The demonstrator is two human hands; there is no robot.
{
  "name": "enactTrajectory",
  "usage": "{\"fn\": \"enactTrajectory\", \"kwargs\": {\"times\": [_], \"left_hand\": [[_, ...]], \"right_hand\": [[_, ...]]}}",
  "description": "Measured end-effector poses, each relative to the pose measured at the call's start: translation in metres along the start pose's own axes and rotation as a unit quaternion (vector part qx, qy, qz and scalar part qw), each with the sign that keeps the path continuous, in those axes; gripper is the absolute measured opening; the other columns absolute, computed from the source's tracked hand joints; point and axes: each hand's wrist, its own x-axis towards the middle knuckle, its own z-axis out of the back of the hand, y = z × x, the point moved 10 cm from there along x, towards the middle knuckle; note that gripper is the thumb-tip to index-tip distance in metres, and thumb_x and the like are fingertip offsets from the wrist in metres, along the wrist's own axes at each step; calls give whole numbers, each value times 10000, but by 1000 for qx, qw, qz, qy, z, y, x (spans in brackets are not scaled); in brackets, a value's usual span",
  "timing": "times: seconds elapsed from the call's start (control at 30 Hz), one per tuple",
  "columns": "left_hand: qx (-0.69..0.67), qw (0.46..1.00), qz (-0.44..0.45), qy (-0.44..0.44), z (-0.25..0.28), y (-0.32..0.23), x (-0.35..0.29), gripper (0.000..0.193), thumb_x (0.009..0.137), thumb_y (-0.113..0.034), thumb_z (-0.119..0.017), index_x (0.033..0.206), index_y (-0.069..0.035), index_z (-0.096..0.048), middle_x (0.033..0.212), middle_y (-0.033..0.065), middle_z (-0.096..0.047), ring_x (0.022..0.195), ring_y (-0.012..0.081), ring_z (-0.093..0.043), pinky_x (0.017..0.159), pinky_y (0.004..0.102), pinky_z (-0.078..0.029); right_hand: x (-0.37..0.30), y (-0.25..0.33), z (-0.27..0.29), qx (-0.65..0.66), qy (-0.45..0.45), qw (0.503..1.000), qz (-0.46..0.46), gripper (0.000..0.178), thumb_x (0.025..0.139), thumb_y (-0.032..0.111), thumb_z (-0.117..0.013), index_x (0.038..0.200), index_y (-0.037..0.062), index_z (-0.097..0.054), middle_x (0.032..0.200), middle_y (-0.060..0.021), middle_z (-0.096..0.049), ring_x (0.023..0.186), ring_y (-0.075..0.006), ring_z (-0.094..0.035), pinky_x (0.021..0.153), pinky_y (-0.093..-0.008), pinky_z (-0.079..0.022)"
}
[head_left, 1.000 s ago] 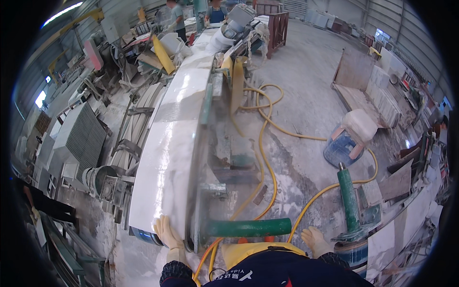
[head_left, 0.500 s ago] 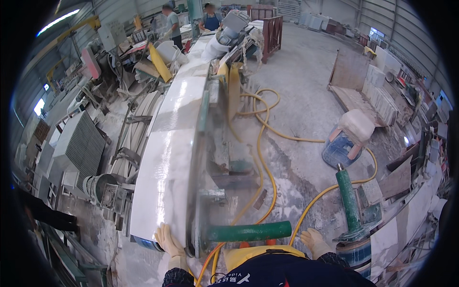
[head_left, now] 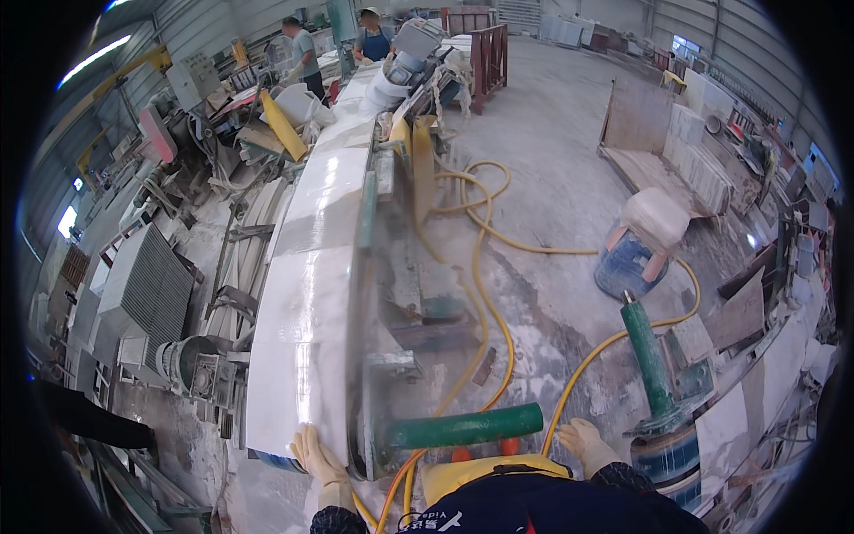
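Note:
My left hand, in a cream glove, rests with outstretched fingers on the near right corner of a white stone slab. This slab lies flat at the near end of a long line of pale slabs on a raised conveyor bed. To the right, my gloved right hand hangs beside my yellow apron, its fingers loosely extended and nothing visible in them. Between the hands a thick green pipe sticks out sideways from the bed. An upright green post stands beyond my right hand.
Yellow hoses loop across the dusty floor. A blue drum with a pale container on top stands right. A ribbed grey block is at left. Far along the line, a motor sits above the slabs, near two people. A dark sleeve shows lower left.
The view has shifted slightly, moving the surroundings a little leftward. My left hand remains on the slab's near corner, and my right hand stays beside the apron.

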Motion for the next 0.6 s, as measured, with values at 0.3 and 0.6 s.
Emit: {"fn": "enactTrajectory", "kwargs": {"times": [0.3,0.6], "left_hand": [[-11,999,-11,-52,32,13,27,329,924,-74,-568,1230,42,-605,1243,262,-613,1178,439,-541,1053,492,-403],[81,993,55,-69,27,10,28,440,923,-169,-552,1313,33,-578,1382,280,-544,1315,465,-438,1155,512,-276]], "right_hand": [[2,38,22,36,-95,991,85,383,996,172,-590,1355,99,-479,1231,-208,-639,1020,-353,-668,835,-456,-565],[-23,98,-202,-230,43,952,198,456,983,159,-615,1398,27,-480,1209,-153,-671,1009,-235,-695,852,-316,-559]]}}
